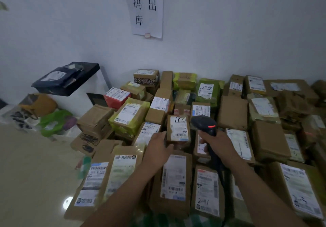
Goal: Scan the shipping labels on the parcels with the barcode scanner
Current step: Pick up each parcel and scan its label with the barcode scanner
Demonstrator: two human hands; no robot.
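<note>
Left hand (158, 145) grips a small parcel (178, 133) at twelve o'clock, steadying its label (179, 122); right hand (218, 142) clasps the scanner (202, 122), apparently aiming there.

- Parcels (173, 177) lay heaped against the wall (247, 32)
- Paper sign (147, 8) hung on that wall, behind them
- Bags (51, 121) sat left of the parcels
- Scanner (202, 122) was just right of the small parcel (178, 129)

A parcel depot: labelled parcels (178, 129) heaped on the floor (35, 165) under a wall notice (146, 8)
</note>
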